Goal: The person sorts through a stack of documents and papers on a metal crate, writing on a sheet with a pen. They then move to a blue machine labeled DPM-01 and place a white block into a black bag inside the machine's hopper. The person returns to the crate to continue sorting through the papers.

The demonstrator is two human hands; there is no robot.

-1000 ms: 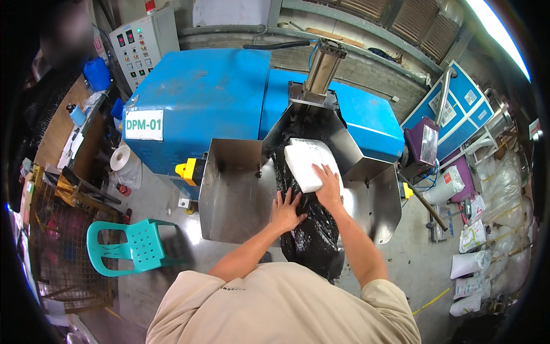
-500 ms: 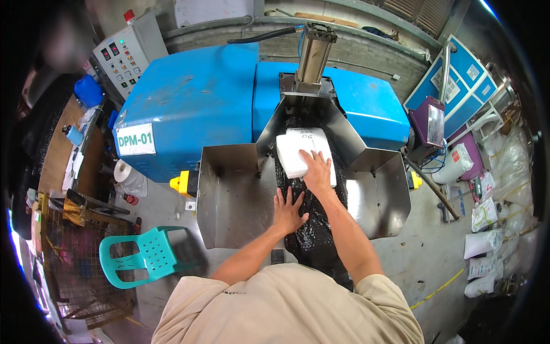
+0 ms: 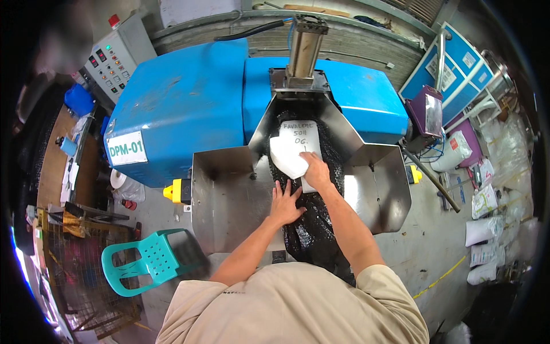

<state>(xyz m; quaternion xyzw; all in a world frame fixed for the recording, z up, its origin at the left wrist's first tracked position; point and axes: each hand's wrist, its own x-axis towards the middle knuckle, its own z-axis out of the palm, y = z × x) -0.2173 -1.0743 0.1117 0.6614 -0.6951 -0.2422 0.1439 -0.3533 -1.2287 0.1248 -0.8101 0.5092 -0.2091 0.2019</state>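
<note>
Smooth grey floor (image 3: 418, 241) underlies the workshop. At left stands a teal moulded-plastic chair (image 3: 150, 256), seat perforated. Next, a blue painted machine housing (image 3: 177, 97), scuffed on top, backs a bent sheet-metal trough (image 3: 229, 200). Left hand (image 3: 285, 206): open, fingers spread over glossy, wrinkled black film (image 3: 313, 235). White hand-marked block (image 3: 291, 155) lies on the film, mid-trough. Right hand (image 3: 317, 174): fingers bent against the block; gripping or not, cannot tell. White sacks (image 3: 481, 230) lie far right.

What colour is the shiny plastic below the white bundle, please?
The plastic is black; head view.
</note>
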